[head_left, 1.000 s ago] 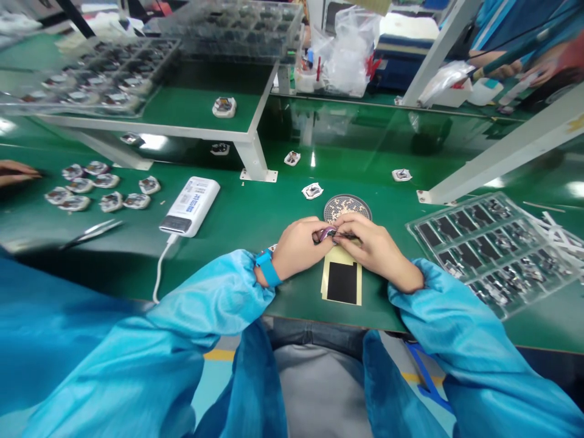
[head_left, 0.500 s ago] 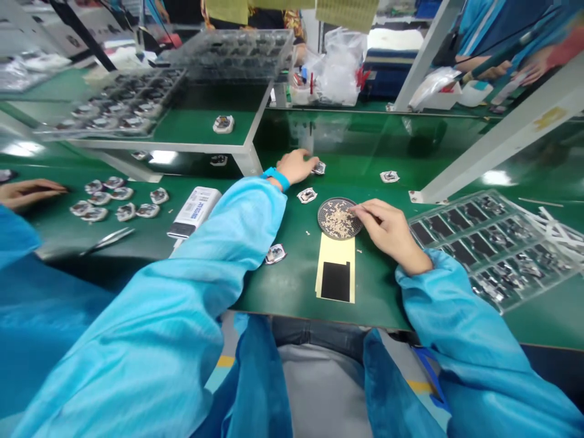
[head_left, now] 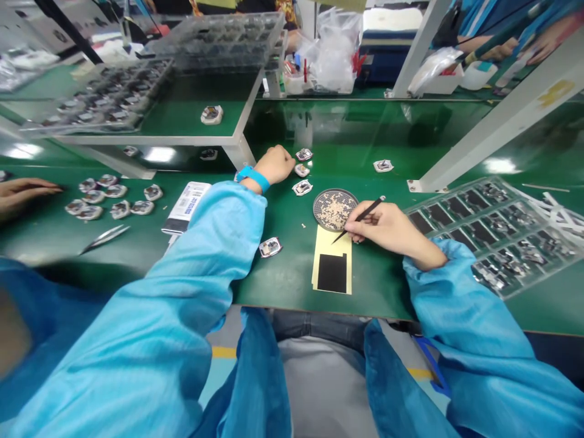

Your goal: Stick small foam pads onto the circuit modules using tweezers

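My left hand [head_left: 274,164], with a blue band at the wrist, is over the green bench with its fingers curled; what they may hold is hidden. Just right of it lie a small white-rimmed part [head_left: 302,170] and another behind it [head_left: 303,154]. A third such part [head_left: 302,187] lies nearer me. My right hand [head_left: 376,225] grips black tweezers [head_left: 369,210], tip pointing down-left over the yellow sheet [head_left: 332,238]. Beside those fingers stands a round dark dish [head_left: 319,210] of tiny beige pieces. A black rectangle [head_left: 332,273] lies on the sheet.
A clear tray [head_left: 502,291] of metallic parts sits at the right. One part [head_left: 271,247] lies near the front edge. Left are a white box [head_left: 187,207], silver tweezers [head_left: 104,238], several parts and another person's hand [head_left: 27,193]. A shelf [head_left: 150,141] and slanted post [head_left: 493,115] rise behind.
My left hand has drawn back left from the parts, and one more part shows beside it. My right hand now has black tweezers in its fingers, pointing at the yellow sheet. The view has shifted slightly.
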The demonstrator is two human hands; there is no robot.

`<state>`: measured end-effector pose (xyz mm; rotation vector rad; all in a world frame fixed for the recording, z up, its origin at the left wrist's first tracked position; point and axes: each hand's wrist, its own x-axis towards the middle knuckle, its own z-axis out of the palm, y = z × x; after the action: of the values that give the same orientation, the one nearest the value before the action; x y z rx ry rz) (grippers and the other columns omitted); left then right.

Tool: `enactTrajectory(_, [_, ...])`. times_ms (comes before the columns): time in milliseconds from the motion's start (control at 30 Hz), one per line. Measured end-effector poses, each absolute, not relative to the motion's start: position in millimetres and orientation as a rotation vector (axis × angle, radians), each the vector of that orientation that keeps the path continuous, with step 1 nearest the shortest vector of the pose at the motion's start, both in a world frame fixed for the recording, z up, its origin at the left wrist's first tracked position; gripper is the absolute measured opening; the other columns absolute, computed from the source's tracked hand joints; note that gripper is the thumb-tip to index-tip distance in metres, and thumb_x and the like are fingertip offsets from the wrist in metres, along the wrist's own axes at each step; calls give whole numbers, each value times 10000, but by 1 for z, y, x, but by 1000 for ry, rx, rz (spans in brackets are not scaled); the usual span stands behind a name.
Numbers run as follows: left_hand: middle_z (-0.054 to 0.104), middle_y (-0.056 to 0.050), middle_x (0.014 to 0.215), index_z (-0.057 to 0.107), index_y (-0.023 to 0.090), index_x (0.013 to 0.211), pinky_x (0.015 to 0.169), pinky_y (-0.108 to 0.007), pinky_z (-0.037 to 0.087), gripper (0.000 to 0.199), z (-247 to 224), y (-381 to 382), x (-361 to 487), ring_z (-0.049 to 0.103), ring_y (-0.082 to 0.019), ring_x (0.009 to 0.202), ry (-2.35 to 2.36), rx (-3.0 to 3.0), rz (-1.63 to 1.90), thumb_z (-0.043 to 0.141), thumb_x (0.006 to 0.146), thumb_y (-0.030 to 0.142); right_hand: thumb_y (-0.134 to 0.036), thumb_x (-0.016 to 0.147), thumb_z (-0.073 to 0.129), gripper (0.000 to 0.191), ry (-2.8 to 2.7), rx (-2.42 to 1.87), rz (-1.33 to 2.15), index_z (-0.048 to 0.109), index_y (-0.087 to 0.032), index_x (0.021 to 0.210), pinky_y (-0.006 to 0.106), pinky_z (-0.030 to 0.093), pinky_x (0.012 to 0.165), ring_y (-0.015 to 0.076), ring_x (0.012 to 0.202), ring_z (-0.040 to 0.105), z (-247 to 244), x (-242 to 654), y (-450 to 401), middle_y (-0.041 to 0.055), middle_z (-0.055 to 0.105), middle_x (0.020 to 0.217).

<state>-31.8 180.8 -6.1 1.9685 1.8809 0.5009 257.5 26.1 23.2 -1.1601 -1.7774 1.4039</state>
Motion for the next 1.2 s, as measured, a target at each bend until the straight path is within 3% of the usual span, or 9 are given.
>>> enactTrajectory(100, [658,-140,1014,665,140,1028,954,-397,470,287,-7,158,-27,591,-264,982,1833,2028,470,615,922,403,-439,801,803,298,-1943,-1179,1346,715,-160,860,271,528,584,148,629,665,23,259,28,38,716,719])
enactTrajectory(333, [624,-198,1167,621,88,1219,1016,-435,435,421,-12,151,-6,577,-333,1143,1879,2160,431,595,936,398,-441,833,763,275,-1967,-1292,1066,696,-174,837,278,473,541,135,570,585,29,271,32,23,665,668])
enactTrajectory(467, [596,-251,1236,596,40,1264,994,-472,440,740,-8,169,7,566,-400,1165,1894,2150,326,668,832,637,-421,859,744,242,-2059,-1373,842,691,-186,836,285,460,530,143,561,590,27,285,37,16,651,655])
enactTrajectory(533, [578,-244,1284,594,70,1301,978,-464,450,831,-8,178,9,577,-398,1152,1832,2145,208,764,734,653,-423,859,745,238,-2079,-1407,818,695,-190,851,291,468,525,151,551,608,23,291,40,12,654,643])
enactTrajectory(633, [599,-188,1259,626,143,1278,957,-422,461,760,-12,188,6,595,-345,1112,1729,2156,170,853,679,552,-417,853,755,225,-2133,-1420,856,721,-196,880,299,497,551,160,573,636,22,294,42,14,679,671])
enactTrajectory(800, [602,-187,1203,656,94,1167,963,-394,455,574,-16,189,-3,584,-320,1128,1701,2144,318,842,740,429,-403,842,764,210,-2123,-1302,932,737,-197,868,302,536,615,166,667,662,30,287,35,34,727,800])
enactTrajectory(1000, [655,-106,1034,602,97,1108,862,-353,503,461,13,128,2,633,-202,943,1471,1747,805,831,759,293,-421,817,778,251,-2147,-1258,1223,721,-186,884,278,531,600,155,666,662,29,276,27,33,727,795])
enactTrajectory(1100, [684,-90,1009,564,149,1114,751,-324,526,538,22,67,10,664,-179,854,1005,1578,608,865,673,218,-414,807,783,254,-2165,-1238,1282,712,-189,902,271,518,599,144,661,643,22,273,26,23,720,798])
enactTrajectory(1200, [676,-39,964,559,200,1130,640,-282,472,532,14,18,16,628,-160,764,889,1721,395,846,686,254,-404,809,778,245,-2178,-1253,1296,702,-190,902,277,513,624,143,671,632,19,271,27,22,708,800])
